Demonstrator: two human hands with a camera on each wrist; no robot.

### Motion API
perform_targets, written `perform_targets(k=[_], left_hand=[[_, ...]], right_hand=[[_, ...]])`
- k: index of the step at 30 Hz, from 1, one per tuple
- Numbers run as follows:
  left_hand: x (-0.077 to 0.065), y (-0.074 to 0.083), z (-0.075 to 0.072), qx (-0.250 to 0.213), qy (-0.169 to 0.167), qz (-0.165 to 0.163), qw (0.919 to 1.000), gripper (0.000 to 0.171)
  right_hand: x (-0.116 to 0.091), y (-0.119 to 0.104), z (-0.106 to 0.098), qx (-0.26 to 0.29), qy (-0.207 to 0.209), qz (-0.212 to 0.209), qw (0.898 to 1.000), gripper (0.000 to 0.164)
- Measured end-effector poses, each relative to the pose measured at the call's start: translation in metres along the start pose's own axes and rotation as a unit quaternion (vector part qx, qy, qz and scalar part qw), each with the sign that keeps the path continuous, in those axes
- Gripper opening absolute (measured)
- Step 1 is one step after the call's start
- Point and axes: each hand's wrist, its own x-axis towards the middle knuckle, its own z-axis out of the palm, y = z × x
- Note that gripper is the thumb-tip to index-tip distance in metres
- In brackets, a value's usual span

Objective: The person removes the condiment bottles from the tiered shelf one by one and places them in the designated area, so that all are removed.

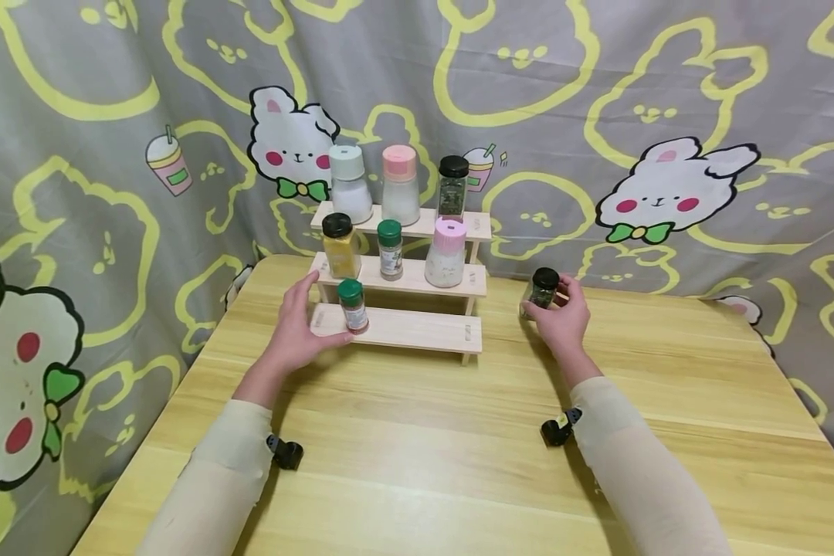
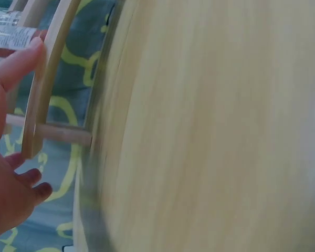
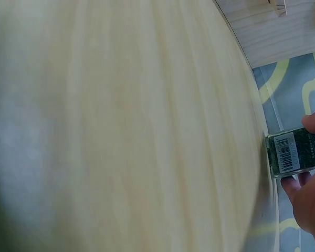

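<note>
My right hand grips a black-capped glass jar of dark green dried herbs, right of the wooden tiered rack. In the right wrist view a barcode label shows on this herb jar, near the table surface. My left hand is at the rack's left end, fingers spread apart from the thumb. Its thumb lies at the lowest shelf's front edge, close to the base of a green-capped spice bottle. Whether it touches that bottle, I cannot tell.
On the middle tier stand a yellow spice jar, a small green-capped bottle and a pink-lidded shaker. The top tier bears two pale shakers and another herb jar. A patterned curtain hangs behind the table.
</note>
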Motion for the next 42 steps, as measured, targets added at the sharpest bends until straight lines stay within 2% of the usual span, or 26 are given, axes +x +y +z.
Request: perform_targets(k=[5, 8, 11, 19, 30, 42], left_hand=[[0.000, -0.004, -0.005, -0.022, -0.017, -0.001, 0.9996, 0.110], [0.001, -0.006, -0.006, -0.045, -0.015, 0.001, 0.9989, 0.098], [0.001, -0.007, -0.008, -0.055, -0.013, -0.001, 0.9984, 0.094], [0.002, -0.010, -0.010, -0.043, -0.011, -0.005, 0.9990, 0.097], [0.003, -0.017, -0.009, -0.046, -0.005, -0.004, 0.9989, 0.097], [0.006, -0.014, -0.007, -0.053, -0.002, -0.001, 0.9986, 0.097]], right_hand=[[-0.004, -0.001, -0.001, 0.009, -0.003, -0.002, 1.000, 0.067], [-0.005, 0.000, -0.002, 0.014, -0.004, -0.006, 1.000, 0.069], [-0.005, 0.001, -0.002, 0.020, -0.004, -0.003, 1.000, 0.072], [-0.009, 0.002, -0.005, 0.049, 0.001, 0.007, 0.999, 0.081], [-0.026, -0.006, -0.015, 0.049, 0.015, 0.019, 0.999, 0.085], [-0.047, -0.024, -0.023, 0.095, 0.015, -0.010, 0.995, 0.080]])
